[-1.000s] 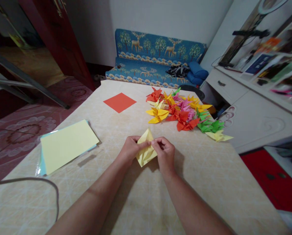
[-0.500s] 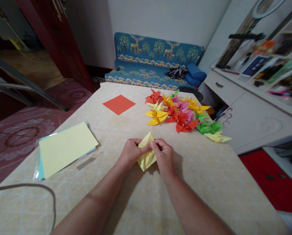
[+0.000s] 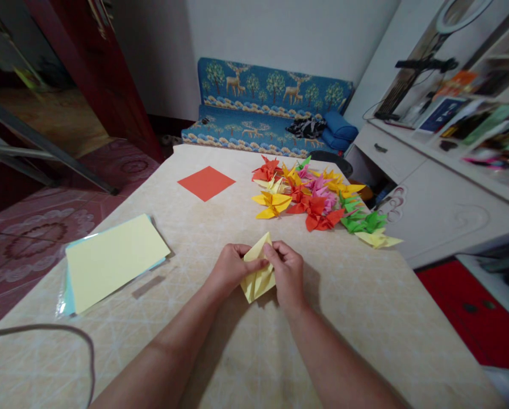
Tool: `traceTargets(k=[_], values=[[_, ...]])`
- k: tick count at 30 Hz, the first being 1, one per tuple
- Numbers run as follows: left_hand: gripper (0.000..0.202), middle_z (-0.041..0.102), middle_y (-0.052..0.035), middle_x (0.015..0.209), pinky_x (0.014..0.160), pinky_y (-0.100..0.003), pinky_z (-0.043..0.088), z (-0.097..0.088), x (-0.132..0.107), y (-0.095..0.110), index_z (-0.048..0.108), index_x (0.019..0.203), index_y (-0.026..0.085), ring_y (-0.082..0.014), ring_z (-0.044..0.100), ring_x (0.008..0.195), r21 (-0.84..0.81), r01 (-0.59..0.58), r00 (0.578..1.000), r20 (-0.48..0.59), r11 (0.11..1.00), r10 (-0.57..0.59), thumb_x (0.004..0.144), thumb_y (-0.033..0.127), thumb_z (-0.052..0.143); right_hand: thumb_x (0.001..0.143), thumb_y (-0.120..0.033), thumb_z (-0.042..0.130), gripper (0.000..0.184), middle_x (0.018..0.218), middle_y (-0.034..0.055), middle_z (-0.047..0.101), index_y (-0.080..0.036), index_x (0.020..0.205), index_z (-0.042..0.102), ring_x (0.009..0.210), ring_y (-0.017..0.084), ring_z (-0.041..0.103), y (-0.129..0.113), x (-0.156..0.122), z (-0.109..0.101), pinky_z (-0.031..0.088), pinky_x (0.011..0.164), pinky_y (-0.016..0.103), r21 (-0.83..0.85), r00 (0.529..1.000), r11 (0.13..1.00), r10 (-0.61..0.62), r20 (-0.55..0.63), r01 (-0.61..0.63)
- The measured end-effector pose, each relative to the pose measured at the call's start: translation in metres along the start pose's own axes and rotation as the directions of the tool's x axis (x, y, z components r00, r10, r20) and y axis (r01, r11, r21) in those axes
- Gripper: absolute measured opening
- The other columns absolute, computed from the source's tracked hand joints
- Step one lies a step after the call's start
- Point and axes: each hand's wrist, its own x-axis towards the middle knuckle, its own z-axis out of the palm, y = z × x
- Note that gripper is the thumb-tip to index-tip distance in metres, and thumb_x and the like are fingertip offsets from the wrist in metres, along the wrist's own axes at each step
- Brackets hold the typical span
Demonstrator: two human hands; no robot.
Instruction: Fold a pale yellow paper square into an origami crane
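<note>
A partly folded piece of pale yellow paper [image 3: 258, 278] sits between both hands over the middle of the beige table [image 3: 220, 352]. My left hand [image 3: 231, 268] pinches its left side, fingers closed on it. My right hand [image 3: 287, 271] grips its right side, thumb and fingers pressed on the fold. One pointed corner of the paper sticks up between the hands.
A heap of folded paper figures [image 3: 318, 199] in red, yellow, pink and green lies at the far right. A red square sheet [image 3: 206, 183] lies far centre. A stack of yellow sheets [image 3: 113, 260] lies left. A grey cable [image 3: 45, 335] curves near left. White cabinet [image 3: 433, 204] right.
The hands and yellow paper have stayed in nearly the same place; the fingers have shifted slightly along the fold. The view has drifted a little.
</note>
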Motion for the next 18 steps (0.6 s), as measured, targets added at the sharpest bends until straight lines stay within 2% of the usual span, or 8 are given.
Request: traceTargets(k=[8,12,18], values=[[0.029,0.067,-0.0063,0.061,0.044,-0.021,0.038,-0.0031,-0.0029,0.0029,0.07,0.067,0.009,-0.0139,0.057,0.049,0.009,0.024,0.994,0.106,1.0,-0.025,0.057,0.035,0.076,0.074,-0.037,0.063,0.021,0.06,-0.003,0.053,-0.017,0.068,0.061,0.056,0.011,0.046,-0.0029,0.0015,-0.0022,0.037,0.052,0.022,0.206,0.997,0.976,0.078,0.007,-0.078],[0.029,0.067,-0.0067,0.062,0.043,-0.021,0.037,-0.0047,-0.0048,0.0057,0.07,0.067,0.009,-0.0138,0.056,0.048,0.054,0.03,0.987,0.159,0.998,-0.038,0.059,0.037,0.075,0.072,-0.034,0.064,0.019,0.06,-0.0026,0.053,-0.017,0.066,0.063,0.057,0.011,0.046,-0.005,0.0041,-0.0039,0.037,0.053,0.021,0.221,0.998,0.974,0.055,-0.028,-0.047],[0.028,0.066,-0.0047,0.059,0.042,-0.021,0.037,-0.0054,-0.006,0.007,0.07,0.067,0.01,-0.0127,0.055,0.045,0.053,0.037,0.982,0.181,0.998,-0.046,0.058,0.036,0.075,0.07,-0.035,0.065,0.018,0.06,-0.0019,0.052,-0.017,0.067,0.063,0.058,0.012,0.046,-0.006,0.0049,-0.0044,0.038,0.053,0.021,0.197,0.995,0.979,0.066,-0.08,-0.05]])
